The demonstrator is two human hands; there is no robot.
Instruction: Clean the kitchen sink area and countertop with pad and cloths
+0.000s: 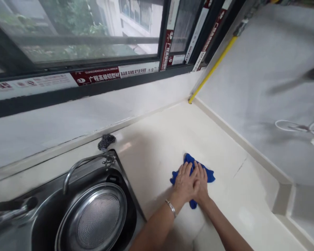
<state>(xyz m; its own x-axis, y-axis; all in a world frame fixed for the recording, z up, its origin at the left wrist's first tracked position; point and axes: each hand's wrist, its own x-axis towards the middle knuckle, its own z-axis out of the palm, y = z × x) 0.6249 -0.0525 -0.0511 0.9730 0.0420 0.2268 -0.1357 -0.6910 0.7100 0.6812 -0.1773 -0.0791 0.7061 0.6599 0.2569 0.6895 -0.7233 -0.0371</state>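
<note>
A blue cloth (206, 174) lies bunched on the pale countertop, its corners sticking out around both hands. My left hand (184, 183), with a silver bracelet at the wrist, rests flat on the cloth with fingers stretched forward. Beside it and partly overlapping, my right hand (201, 184) also presses on the cloth, fingers extended. The thumbs meet or cross between the hands. The part of the cloth under the palms is hidden.
At left is a steel sink (49, 205) holding a round metal pan or lid (99, 216), under a curved faucet (78, 165). A dark scouring pad (106, 141) lies behind the sink. A yellow pipe (214, 68) rises at the back corner, beside the window frame (138, 78).
</note>
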